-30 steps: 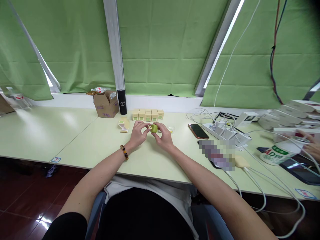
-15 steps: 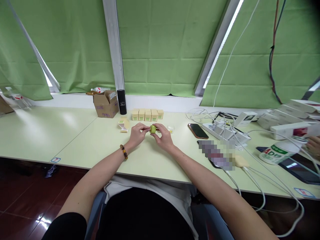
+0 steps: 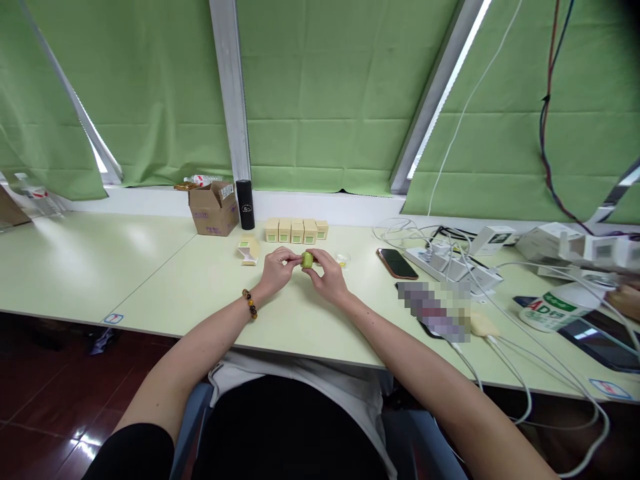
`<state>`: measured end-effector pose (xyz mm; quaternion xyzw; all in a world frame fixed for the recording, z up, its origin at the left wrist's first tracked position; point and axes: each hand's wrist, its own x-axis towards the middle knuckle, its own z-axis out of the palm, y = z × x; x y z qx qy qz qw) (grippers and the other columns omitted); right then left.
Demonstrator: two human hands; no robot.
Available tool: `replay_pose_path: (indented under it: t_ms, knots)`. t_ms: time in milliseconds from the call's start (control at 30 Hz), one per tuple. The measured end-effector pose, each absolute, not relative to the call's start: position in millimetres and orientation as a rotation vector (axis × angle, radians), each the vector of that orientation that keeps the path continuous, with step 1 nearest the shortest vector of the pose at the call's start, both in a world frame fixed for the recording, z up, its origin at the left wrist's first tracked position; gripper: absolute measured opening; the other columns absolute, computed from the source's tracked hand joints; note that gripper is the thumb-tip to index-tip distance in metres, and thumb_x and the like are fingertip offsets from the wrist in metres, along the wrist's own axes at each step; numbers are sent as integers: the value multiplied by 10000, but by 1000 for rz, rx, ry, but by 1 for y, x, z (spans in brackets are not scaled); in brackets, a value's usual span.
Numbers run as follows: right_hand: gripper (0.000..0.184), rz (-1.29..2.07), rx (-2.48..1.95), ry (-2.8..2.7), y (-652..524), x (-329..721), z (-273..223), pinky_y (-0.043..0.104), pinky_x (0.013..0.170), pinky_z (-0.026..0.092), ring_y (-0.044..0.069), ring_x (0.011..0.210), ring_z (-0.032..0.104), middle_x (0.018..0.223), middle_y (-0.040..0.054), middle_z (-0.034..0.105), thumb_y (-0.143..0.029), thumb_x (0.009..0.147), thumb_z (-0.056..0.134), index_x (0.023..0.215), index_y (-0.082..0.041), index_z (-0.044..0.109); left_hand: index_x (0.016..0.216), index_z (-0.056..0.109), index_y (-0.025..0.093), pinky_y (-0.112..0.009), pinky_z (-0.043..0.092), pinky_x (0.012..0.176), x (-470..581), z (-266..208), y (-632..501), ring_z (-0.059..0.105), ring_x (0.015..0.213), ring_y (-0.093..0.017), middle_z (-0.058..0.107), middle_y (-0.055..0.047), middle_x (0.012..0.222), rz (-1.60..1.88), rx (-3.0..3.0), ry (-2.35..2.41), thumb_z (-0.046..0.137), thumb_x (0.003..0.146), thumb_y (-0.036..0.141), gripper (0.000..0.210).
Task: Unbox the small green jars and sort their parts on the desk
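Observation:
A small green object like a little jar (image 3: 307, 260) is held just above the table between my two hands. My right hand (image 3: 329, 275) grips it with the thumb below and the fingers above. From the other side, my left hand (image 3: 276, 272) pinches at its edge; exactly what those fingertips hold is too small to make out. A clear round piece with a yellow spot (image 3: 342, 260) lies beyond my right hand. To the left stands an opened small carton (image 3: 248, 251), and a row of several small cream boxes (image 3: 297, 231) sits behind.
At the back left are a cardboard box (image 3: 214, 210) and a black cylinder (image 3: 245, 205). Rightward lie a phone (image 3: 397, 263), a power strip with chargers (image 3: 445, 263), trailing white cables, and a white bottle (image 3: 557, 307). Another person's hand (image 3: 627, 300) shows at the right edge.
Both my hands keep nearly the same hold on the green object, which has turned slightly. At far right the stack of white boxes has shifted and some are blurred by motion.

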<state>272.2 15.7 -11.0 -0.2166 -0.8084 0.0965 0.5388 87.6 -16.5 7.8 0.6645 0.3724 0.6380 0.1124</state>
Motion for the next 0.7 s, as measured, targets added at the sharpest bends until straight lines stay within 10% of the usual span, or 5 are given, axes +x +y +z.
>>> replay_pose_path:
  t_ms: [400, 700]
  knots:
    - [367, 297, -513, -1894, 13, 271, -7, 527, 958, 652, 286, 1122, 692, 1277, 127, 685, -326, 984, 647, 1346, -275, 614, 798, 805, 236, -371, 546, 762, 88, 11, -19, 659, 781, -193, 726, -43, 781, 1834, 1980, 1129, 784, 898, 402, 195]
    - [486, 354, -474, -1915, 12, 272, -3, 502, 973, 645, 275, 1203, 629, 1286, 97, 565, -150, 930, 617, 1377, -341, 641, 1401, 648, 258, -405, 538, 965, 85, 22, -28, 605, 1255, -268, 714, -115, 1309, 1659, 2094, 1149, 769, 907, 294, 510]
